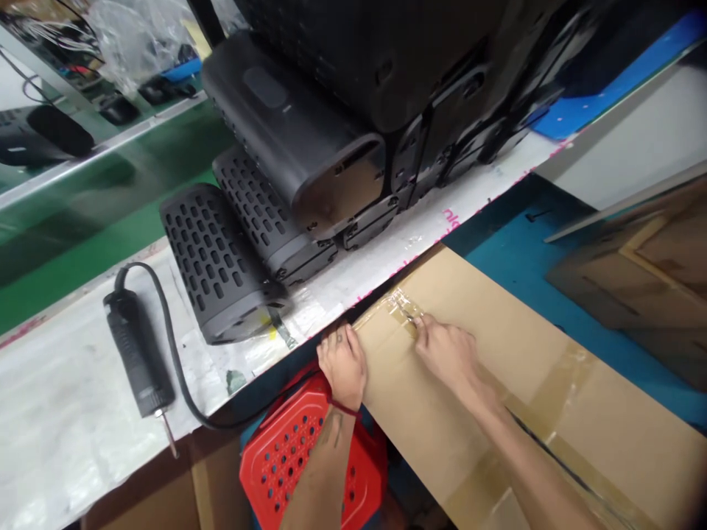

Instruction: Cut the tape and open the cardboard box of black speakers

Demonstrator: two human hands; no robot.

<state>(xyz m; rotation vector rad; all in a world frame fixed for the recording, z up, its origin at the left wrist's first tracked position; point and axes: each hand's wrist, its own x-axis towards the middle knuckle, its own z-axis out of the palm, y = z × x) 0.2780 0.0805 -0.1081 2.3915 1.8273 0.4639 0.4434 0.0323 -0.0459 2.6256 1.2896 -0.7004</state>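
Observation:
A long cardboard box (513, 316) with clear packing tape lies below the bench edge. My left hand (343, 366) is curled over the box's near left edge, beside its taped end. On the top, my right hand (446, 353) is closed in a fist at the strip of tape (402, 303). A thin dark tip sticks out of that fist onto the tape; the rest of what it holds is hidden. A dark slit (552, 442) runs along the box's middle, partly behind my right forearm.
On the bench (71, 412), black casings (213, 258) with slotted tops stand near a stacked pile of dark units (292, 125). An electric screwdriver (138, 353) with a cord lies left. A red stool (292, 456) is below; more cartons (652, 272) stand right.

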